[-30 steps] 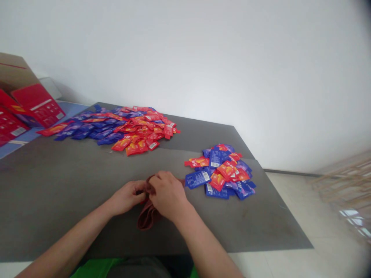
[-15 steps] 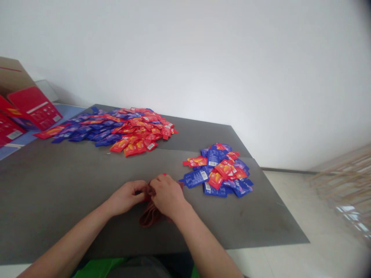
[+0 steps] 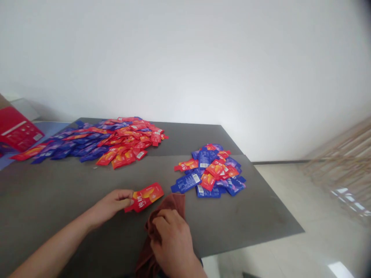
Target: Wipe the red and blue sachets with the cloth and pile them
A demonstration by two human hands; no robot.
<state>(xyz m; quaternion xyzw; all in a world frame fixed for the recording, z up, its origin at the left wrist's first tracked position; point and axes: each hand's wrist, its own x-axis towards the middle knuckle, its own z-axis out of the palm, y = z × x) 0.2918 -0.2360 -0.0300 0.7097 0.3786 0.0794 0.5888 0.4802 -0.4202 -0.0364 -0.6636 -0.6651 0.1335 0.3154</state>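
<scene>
Glossy flat red foil sachet (image 3: 145, 197) pinched in left hand (image 3: 111, 202); soft crumpled brown cloth (image 3: 162, 224) gripped by right hand (image 3: 171, 241). Smaller red-and-blue sachet heap (image 3: 210, 170) just beyond on matte grey tabletop (image 3: 58, 189).

On the table (image 3: 58, 193), the left hand (image 3: 111, 202) holds a packet (image 3: 145, 197) just left of the cloth (image 3: 171, 208), which lies under the right hand (image 3: 171, 239) at the near edge. A small heap of packets (image 3: 210, 172) lies right of and behind the cloth, near it. A large heap of packets (image 3: 95, 141) spreads across the far left, well apart from the hands. A box (image 3: 17, 129) stands beyond the table's left end.
</scene>
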